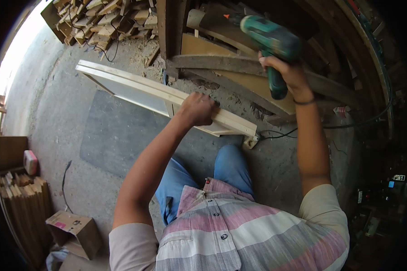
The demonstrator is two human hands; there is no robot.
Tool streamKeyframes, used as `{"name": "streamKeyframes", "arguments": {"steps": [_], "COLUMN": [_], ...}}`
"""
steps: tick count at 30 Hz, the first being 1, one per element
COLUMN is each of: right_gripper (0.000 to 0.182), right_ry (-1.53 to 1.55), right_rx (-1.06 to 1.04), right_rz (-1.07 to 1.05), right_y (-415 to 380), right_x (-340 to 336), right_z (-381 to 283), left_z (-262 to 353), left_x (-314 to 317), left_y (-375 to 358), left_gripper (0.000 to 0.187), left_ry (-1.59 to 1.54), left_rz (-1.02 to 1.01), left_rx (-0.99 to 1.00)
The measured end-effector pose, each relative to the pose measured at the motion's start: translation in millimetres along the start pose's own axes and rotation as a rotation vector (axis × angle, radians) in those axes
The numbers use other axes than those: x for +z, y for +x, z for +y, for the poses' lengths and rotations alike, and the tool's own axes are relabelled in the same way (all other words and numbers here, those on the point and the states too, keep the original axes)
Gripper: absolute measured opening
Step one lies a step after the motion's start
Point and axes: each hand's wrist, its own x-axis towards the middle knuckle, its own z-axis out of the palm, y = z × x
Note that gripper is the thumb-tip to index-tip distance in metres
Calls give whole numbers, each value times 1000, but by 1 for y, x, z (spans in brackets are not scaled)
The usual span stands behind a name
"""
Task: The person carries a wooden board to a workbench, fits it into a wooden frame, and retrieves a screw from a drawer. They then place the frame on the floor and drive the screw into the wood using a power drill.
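My left hand [198, 109] is closed over the top edge of a pale wooden frame [135, 84], which stands on edge, slanting across in front of my knees. Greyish panels show inside the frame. Up and to the right, my right hand [286, 76] is wrapped round the handle of a green cordless drill [269, 36]. The drill is held in the air, apart from the frame, its nose pointing to the upper left. An orange-red spot shows near the drill's tip; what it is I cannot make out.
A dark mat [108, 131] lies on the concrete floor under the frame. Beyond stands a wooden rack [221, 63] holding boards. Scrap wood [108, 22] is piled at upper left. A black cable [339, 126] runs right. A cardboard box [77, 230] and stacked slats [25, 203] sit at lower left.
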Motion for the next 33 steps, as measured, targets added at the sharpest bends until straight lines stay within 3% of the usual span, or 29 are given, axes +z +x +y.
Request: {"name": "streamKeyframes", "arguments": {"steps": [3, 7, 11, 22, 29, 33], "right_gripper": [17, 21, 24, 23, 20, 23], "right_ry": [117, -48, -171, -149, -194, -346], "right_rx": [85, 293, 444, 652, 637, 682], "right_rz": [92, 86, 46, -55, -80, -180], "right_y": [-89, -184, -224, -225, -210, -185], "right_x": [9, -18, -18, -9, -10, -7], "right_z": [-31, -39, -39, -23, -23, -43], "left_z": [-2, 2, 6, 7, 5, 1], "left_x": [9, 12, 8, 9, 13, 18], "left_y": [-1, -8, -15, -18, -17, -14], "left_gripper": [27, 34, 37, 38, 31, 37], "left_ry": [-10, -59, -20, -4, -15, -29], "left_rz": [18, -8, 46, 42, 62, 41], "left_rx": [-6, -36, -6, -5, -6, -1]}}
